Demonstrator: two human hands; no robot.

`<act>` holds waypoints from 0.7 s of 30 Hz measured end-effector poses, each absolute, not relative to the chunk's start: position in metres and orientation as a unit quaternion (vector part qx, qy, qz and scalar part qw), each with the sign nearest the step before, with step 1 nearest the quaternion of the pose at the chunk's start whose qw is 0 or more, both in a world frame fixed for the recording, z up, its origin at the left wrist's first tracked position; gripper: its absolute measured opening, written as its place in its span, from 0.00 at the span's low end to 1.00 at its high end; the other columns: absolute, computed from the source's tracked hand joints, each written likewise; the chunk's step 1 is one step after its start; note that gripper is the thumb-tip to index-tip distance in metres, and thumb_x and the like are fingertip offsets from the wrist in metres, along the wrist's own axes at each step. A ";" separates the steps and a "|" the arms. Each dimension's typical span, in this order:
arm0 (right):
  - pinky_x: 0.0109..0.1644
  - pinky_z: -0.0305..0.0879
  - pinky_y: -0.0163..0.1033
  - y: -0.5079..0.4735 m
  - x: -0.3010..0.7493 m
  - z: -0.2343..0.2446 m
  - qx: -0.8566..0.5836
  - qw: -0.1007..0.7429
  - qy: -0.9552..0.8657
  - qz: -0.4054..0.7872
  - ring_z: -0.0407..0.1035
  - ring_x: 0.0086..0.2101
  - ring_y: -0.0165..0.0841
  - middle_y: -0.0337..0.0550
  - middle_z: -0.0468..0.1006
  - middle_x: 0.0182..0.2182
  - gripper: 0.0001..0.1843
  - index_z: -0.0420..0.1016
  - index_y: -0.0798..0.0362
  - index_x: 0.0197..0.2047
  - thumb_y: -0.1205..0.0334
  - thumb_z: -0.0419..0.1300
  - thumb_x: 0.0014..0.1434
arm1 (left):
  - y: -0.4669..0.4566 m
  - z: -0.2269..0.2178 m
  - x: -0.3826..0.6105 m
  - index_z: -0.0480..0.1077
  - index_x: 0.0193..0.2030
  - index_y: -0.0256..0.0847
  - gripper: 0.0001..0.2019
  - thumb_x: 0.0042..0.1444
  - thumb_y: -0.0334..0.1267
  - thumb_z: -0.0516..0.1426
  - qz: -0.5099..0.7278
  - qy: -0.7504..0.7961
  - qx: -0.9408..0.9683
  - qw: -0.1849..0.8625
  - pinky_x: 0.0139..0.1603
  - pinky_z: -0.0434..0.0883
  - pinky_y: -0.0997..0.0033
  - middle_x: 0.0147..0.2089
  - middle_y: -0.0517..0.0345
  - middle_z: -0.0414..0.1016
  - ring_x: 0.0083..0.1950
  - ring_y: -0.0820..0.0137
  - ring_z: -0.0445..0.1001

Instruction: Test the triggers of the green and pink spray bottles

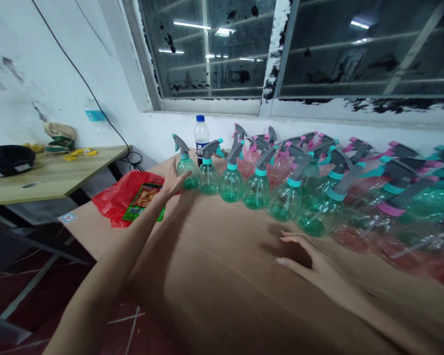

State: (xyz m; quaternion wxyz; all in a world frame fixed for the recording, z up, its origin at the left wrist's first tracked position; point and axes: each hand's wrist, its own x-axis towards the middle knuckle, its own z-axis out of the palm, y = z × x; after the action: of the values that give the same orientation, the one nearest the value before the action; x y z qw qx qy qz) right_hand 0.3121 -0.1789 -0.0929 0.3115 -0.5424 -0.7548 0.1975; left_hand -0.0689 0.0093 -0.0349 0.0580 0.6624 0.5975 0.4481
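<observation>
My left hand [174, 180] is wrapped round the body of the leftmost green spray bottle [187, 166], with the thumb across its front; some of the fingers are hidden. That bottle stands upright, its grey and turquoise trigger head at the top. Beside it a second green spray bottle [208, 178] begins a row along the table. My right hand [303, 251] hovers over the brown tabletop [222, 276], thumb and fingers apart, holding nothing. Closest to it are the green spray bottles [284, 203] in the middle of the row.
Many pink spray bottles [370, 227] and green ones crowd the right and back. A cola bottle [201, 133] with a blue cap stands by the wall. A red plastic bag [113, 197] lies left. Another table [59, 177] holds a black round item [9, 160] and yellow pieces [79, 153].
</observation>
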 end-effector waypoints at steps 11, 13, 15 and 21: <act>0.56 0.61 0.53 -0.187 0.321 -0.095 -0.562 0.324 -0.741 0.175 0.64 0.52 0.44 0.42 0.71 0.52 0.20 0.67 0.43 0.47 0.45 0.56 0.53 | -0.030 -0.029 -0.015 0.59 0.56 0.38 0.35 0.50 0.62 0.52 0.280 0.679 0.678 -0.022 0.38 0.68 0.61 0.35 0.50 0.75 0.39 0.55 0.74; 0.55 0.62 0.53 -0.191 0.321 -0.093 -0.552 0.328 -0.749 0.162 0.65 0.52 0.44 0.42 0.71 0.52 0.19 0.67 0.43 0.47 0.46 0.56 0.53 | -0.024 -0.028 -0.005 0.56 0.59 0.35 0.42 0.44 0.65 0.54 0.247 0.698 0.671 -0.024 0.39 0.68 0.57 0.39 0.43 0.75 0.42 0.48 0.73; 0.54 0.63 0.54 -0.194 0.322 -0.091 -0.548 0.325 -0.754 0.159 0.65 0.52 0.44 0.42 0.70 0.53 0.19 0.67 0.43 0.47 0.46 0.57 0.53 | -0.019 -0.026 0.000 0.54 0.60 0.32 0.45 0.43 0.65 0.55 0.224 0.714 0.663 -0.028 0.40 0.68 0.54 0.43 0.37 0.74 0.45 0.44 0.72; 0.54 0.63 0.53 -0.200 0.329 -0.091 -0.550 0.326 -0.748 0.178 0.66 0.51 0.42 0.40 0.71 0.52 0.18 0.67 0.42 0.47 0.47 0.56 0.54 | -0.022 -0.018 0.006 0.58 0.57 0.33 0.40 0.46 0.64 0.53 0.193 0.743 0.639 -0.045 0.40 0.69 0.53 0.43 0.35 0.74 0.45 0.44 0.72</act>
State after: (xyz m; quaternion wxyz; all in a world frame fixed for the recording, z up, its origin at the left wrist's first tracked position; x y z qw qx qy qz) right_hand 0.3293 -0.1999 -0.0912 0.3256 -0.5498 -0.7484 0.1780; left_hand 0.0056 -0.0223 -0.0176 -0.0452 0.6388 0.7435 0.1929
